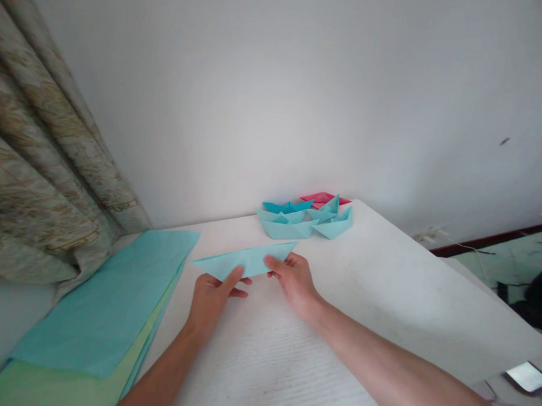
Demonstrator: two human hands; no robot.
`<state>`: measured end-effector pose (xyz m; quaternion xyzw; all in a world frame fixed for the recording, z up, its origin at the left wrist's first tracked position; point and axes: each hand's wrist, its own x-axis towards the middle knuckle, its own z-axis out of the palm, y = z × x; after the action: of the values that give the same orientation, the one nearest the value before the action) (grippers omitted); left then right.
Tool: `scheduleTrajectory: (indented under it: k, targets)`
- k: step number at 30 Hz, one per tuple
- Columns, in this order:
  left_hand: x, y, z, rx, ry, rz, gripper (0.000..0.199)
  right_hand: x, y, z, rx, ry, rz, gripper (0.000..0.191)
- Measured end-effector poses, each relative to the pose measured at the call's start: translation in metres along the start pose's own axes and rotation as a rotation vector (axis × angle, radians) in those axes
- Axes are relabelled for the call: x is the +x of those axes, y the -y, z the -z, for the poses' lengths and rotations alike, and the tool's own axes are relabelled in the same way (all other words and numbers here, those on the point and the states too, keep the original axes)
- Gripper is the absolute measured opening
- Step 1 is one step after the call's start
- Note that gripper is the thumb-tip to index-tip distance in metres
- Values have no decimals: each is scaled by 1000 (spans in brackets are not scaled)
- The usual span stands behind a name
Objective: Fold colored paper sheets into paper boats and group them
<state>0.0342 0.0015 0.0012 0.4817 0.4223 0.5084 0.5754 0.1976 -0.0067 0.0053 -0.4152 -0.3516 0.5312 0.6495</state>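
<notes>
A light blue folded paper boat point(251, 261), long and flattened with pointed ends, is held level above the table by both hands. My left hand point(216, 292) pinches its lower edge left of the middle, thumb in front and fingers behind. On the right part, my right hand point(295, 280) grips it the same way, with the thumb pressed on the front face. Just beyond stand several finished paper boats: light blue ones point(288, 227), a darker blue one point(288, 207) and a pink one point(323, 198).
Large blue paper sheets point(107, 296) lie at the left over a green sheet point(58, 396). The white table point(279, 360) meets a wall at the back. A patterned curtain point(36, 148) hangs on the left. Near the lower right corner lies a dark-edged device point(528, 377).
</notes>
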Motion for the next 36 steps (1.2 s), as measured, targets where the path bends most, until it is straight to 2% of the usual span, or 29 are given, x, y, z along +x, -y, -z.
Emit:
scheduleTrajectory:
  k: [3, 8, 13, 18, 21, 23, 24, 27, 28, 29, 32, 34, 36]
  targets:
    - [-2, -1, -6, -122, 2, 39, 30, -4, -4, -3, -31, 51, -21, 23]
    - [-4, -5, -14, -337, -34, 29, 27, -7, -5, -7, -23, 35, 12, 24]
    - [-4, -5, -19, -389, -111, 85, 24, -6, -1, -7, -49, -17, 0, 25]
    - [-4, -2, -20, -446, -125, 207, 22, -7, -3, -8, 45, 65, -87, 21]
    - [0, -4, -15, -496, -108, 240, 17, -4, -2, -6, 45, 7, -70, 23]
    - [5, -10, -7, -556, -157, 252, 7, 0, 0, -3, 82, -57, -43, 23]
    - [8, -13, -2, -603, -205, 251, 10, 1, 1, -1, 111, -78, -32, 23]
    - [15, -23, 14, -578, -230, 336, 49, 4, 3, 1, 145, -71, -32, 20]
    - [16, -25, 18, -522, -187, 402, 51, 3, 3, 1, 119, -46, -39, 18]
    - [15, -26, 20, -453, -96, 473, 48, 3, 3, 1, 75, -18, -44, 17]
    - [9, -21, 20, -236, 239, 562, 36, 0, 2, -1, -72, 59, -57, 17]
    - [3, -15, 15, -106, 399, 512, 27, -2, 1, -1, -134, 97, -74, 19]
    - [-2, -10, 11, 3, 474, 466, 23, -4, 0, -1, -180, 129, -99, 20]
